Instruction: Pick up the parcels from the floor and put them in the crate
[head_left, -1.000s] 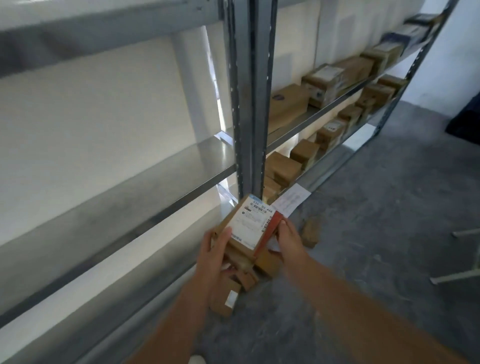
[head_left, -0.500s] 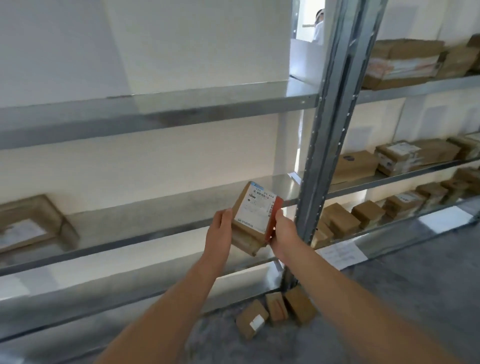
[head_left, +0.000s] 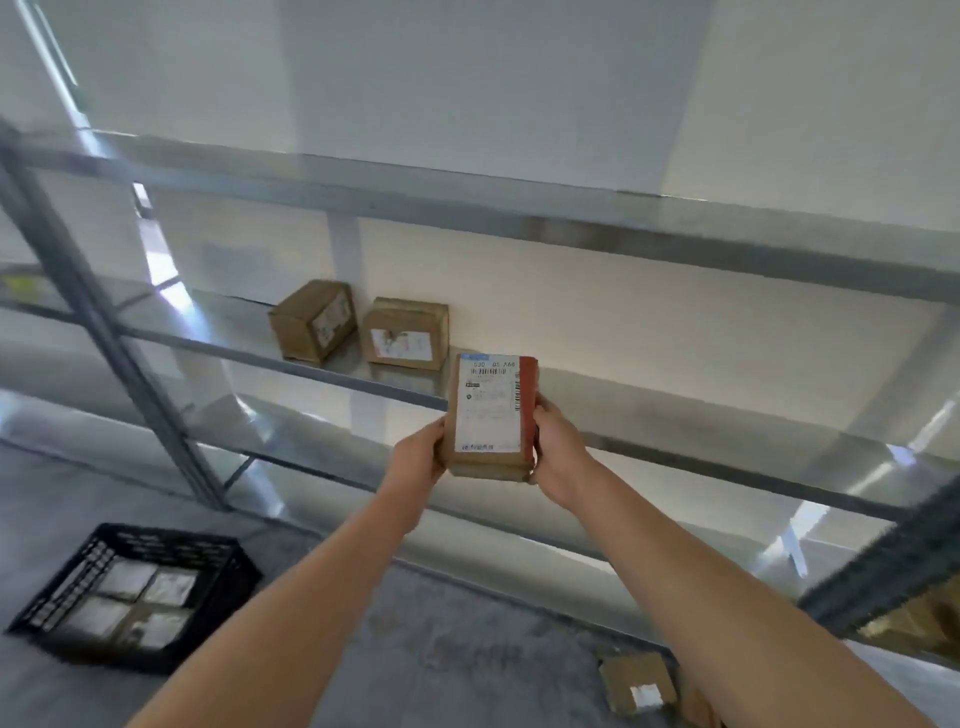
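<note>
A small stack of brown parcels, the top one with a white label and a red edge, is held up in front of me between both hands. My left hand grips its left side and my right hand its right side. A black plastic crate stands on the grey floor at the lower left, with white-labelled parcels lying inside. One more brown parcel lies on the floor at the bottom right, by my right forearm.
A grey metal shelving rack runs across in front of me, with an upright post at the left. Two brown boxes sit on its middle shelf. More cartons show at the far right edge.
The view has swung left along the rack, and the crate has come into sight. Both hands still hold the parcel stack, now carried leftward away from the parcels on the floor.
</note>
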